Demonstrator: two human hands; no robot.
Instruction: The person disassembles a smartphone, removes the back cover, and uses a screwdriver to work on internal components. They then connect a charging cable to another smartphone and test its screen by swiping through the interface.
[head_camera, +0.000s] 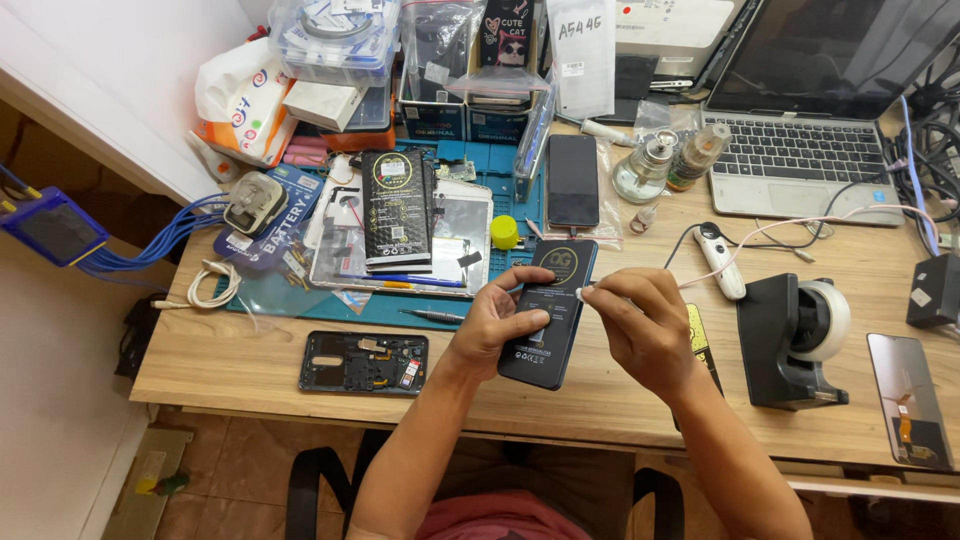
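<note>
My left hand (498, 322) grips a black flat package with a gold round emblem (553, 300), tilted above the wooden table (250, 365). My right hand (645, 325) pinches a small white tab at the package's right edge, fingers closed on it. An opened phone frame with exposed parts (363, 362) lies on the table left of my left hand. A dark phone (572, 180) lies face up beyond the package.
A black tape dispenser (795, 335) stands at the right, a screen panel (908, 400) beside it. A laptop (810, 120) sits at the back right. Boxes, bags, a teal mat (500, 160), a glass bottle (645, 165) and a yellow cap (504, 232) crowd the back.
</note>
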